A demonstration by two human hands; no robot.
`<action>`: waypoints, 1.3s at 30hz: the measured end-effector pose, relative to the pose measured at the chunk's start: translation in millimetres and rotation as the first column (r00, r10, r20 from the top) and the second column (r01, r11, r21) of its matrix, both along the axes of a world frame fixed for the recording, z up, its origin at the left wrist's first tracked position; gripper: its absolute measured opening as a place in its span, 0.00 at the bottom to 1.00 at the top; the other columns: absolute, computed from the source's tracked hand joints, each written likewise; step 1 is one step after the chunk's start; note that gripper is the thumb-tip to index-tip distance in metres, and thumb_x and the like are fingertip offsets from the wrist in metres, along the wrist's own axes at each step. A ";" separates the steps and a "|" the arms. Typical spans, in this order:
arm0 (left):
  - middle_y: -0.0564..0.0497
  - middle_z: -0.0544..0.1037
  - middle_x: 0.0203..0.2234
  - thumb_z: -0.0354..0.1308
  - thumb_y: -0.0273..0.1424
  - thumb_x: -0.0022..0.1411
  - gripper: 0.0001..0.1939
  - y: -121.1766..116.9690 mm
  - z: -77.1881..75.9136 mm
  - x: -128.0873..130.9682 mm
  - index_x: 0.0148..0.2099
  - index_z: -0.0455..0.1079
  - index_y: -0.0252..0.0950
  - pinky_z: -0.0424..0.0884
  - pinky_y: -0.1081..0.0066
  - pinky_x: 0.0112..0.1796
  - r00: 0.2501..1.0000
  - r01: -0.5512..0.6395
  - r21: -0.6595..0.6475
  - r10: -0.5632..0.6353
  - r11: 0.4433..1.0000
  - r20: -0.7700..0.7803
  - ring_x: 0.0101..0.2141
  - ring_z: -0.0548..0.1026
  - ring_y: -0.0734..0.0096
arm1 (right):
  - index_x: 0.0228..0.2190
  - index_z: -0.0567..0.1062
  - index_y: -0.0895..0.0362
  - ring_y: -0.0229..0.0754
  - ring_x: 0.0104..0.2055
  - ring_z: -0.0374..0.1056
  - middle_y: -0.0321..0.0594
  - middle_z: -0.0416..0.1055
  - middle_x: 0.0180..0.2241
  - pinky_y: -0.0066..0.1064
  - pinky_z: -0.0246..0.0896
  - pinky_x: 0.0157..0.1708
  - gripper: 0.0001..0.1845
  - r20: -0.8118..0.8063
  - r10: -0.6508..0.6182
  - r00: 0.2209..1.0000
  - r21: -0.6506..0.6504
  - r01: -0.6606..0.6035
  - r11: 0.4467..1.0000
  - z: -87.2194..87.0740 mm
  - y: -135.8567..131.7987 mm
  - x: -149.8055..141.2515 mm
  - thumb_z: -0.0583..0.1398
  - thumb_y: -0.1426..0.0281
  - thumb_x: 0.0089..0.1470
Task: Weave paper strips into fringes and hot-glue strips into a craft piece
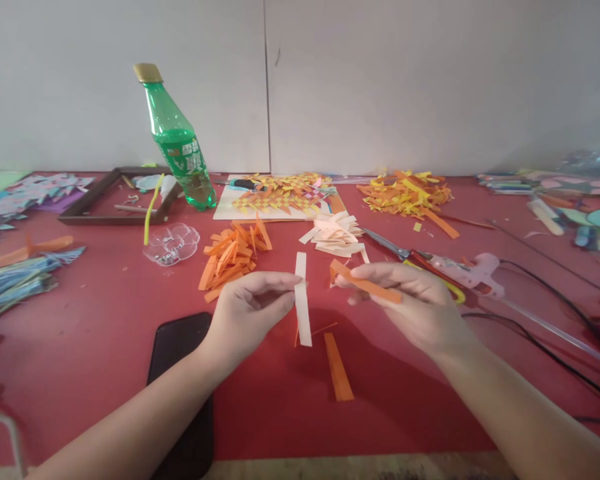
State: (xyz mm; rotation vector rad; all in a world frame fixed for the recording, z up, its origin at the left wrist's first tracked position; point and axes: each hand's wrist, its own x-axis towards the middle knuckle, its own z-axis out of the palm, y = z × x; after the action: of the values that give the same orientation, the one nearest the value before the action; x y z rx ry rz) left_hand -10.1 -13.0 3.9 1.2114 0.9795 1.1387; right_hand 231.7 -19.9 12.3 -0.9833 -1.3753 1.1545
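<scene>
Between the thumb and fingers of my left hand (253, 317) is a pale cream paper strip (303, 310), held upright above the red table. My right hand (423, 303) pinches an orange paper strip (367, 283), which slants down to the right. Below and between the hands, another orange strip (339, 367) lies on the table. A heap of orange strips (235, 253) sits just beyond my left hand. Past the gap between my hands is a pile of cream strips (336, 230).
A green soda bottle (180, 143) stands at the back left by a dark frame (90, 217). A phone (180, 340) lies under my left forearm. Scissors (387, 245) and a pink glue gun (473, 273) with cables lie right. Yellow-orange folded pieces (405, 193) are piled behind.
</scene>
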 end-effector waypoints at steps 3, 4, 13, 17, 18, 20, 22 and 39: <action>0.54 0.85 0.32 0.67 0.24 0.55 0.07 0.6 -0.9 0.2 0.37 0.80 0.39 0.78 0.80 0.39 0.999 -0.042 0.054 0.042 0.998 -0.006 0.34 0.83 0.75 | 0.26 0.83 0.52 0.41 0.29 0.76 0.37 0.81 0.27 0.30 0.72 0.31 0.11 0.221 -0.086 0.971 0.093 0.067 0.993 5.0 0.3 15.2 0.60 0.75 0.49; 0.53 0.85 0.32 0.67 0.24 0.55 0.06 1.0 -1.8 0.5 0.37 0.80 0.38 0.78 0.80 0.39 0.999 -0.046 0.068 0.047 0.997 -0.015 0.34 0.83 0.75 | 0.24 0.82 0.52 0.41 0.28 0.75 0.38 0.80 0.26 0.30 0.70 0.30 0.12 0.325 -0.107 0.940 0.114 0.073 0.991 7.1 0.3 20.5 0.58 0.75 0.49; 0.55 0.84 0.30 0.61 0.21 0.59 0.10 0.0 2.8 -0.4 0.37 0.81 0.40 0.76 0.82 0.40 0.996 -0.074 0.080 0.078 0.994 -0.038 0.34 0.81 0.78 | 0.29 0.82 0.58 0.38 0.20 0.61 0.36 0.63 0.16 0.31 0.54 0.23 0.21 0.595 0.087 0.799 -0.017 -0.095 0.995 2.8 2.8 32.4 0.50 0.70 0.52; 0.54 0.85 0.33 0.59 0.25 0.63 0.11 0.4 3.1 -2.7 0.39 0.82 0.41 0.77 0.77 0.43 0.997 -0.035 -0.012 0.036 0.999 0.073 0.36 0.82 0.75 | 0.30 0.81 0.56 0.37 0.19 0.60 0.34 0.64 0.17 0.31 0.55 0.24 0.19 0.627 -0.278 0.728 0.108 0.272 0.956 14.3 2.3 33.0 0.52 0.63 0.56; 0.54 0.85 0.33 0.60 0.27 0.63 0.09 0.7 2.4 -2.8 0.39 0.82 0.41 0.77 0.77 0.43 0.996 -0.042 -0.029 0.044 0.999 0.082 0.36 0.82 0.75 | 0.31 0.81 0.55 0.38 0.20 0.62 0.35 0.68 0.19 0.31 0.58 0.25 0.16 0.677 -0.355 0.645 0.139 0.361 0.922 18.9 3.9 39.4 0.55 0.61 0.54; 0.54 0.85 0.32 0.64 0.30 0.61 0.06 1.2 1.2 -2.5 0.39 0.82 0.41 0.77 0.77 0.42 0.996 -0.054 -0.044 0.057 0.998 0.073 0.35 0.82 0.75 | 0.35 0.80 0.53 0.43 0.28 0.72 0.39 0.77 0.28 0.35 0.64 0.34 0.14 0.771 -0.455 0.446 0.226 0.476 0.850 25.9 10.5 64.5 0.58 0.62 0.50; 0.54 0.85 0.33 0.68 0.30 0.57 0.05 1.1 1.1 -1.4 0.39 0.81 0.41 0.77 0.79 0.41 0.997 -0.061 -0.041 0.063 0.997 0.046 0.34 0.81 0.76 | 0.37 0.80 0.53 0.49 0.36 0.75 0.43 0.80 0.38 0.39 0.65 0.39 0.15 0.890 -0.394 0.230 0.268 0.434 0.860 26.1 21.5 104.6 0.58 0.66 0.49; 0.48 0.82 0.35 0.66 0.29 0.57 0.07 3.5 1.9 1.4 0.39 0.80 0.36 0.76 0.71 0.41 0.997 -0.030 -0.016 0.029 0.999 -0.067 0.34 0.80 0.71 | 0.28 0.74 0.55 0.46 0.43 0.74 0.49 0.78 0.41 0.39 0.64 0.43 0.08 0.760 -0.502 0.413 0.316 0.440 0.841 38.5 27.9 173.7 0.62 0.80 0.45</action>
State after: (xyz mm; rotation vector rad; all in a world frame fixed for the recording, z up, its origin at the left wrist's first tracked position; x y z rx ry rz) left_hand -8.7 -9.5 5.7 1.2317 1.0584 1.1172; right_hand 405.4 8.1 50.8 -1.8692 -1.6402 0.1298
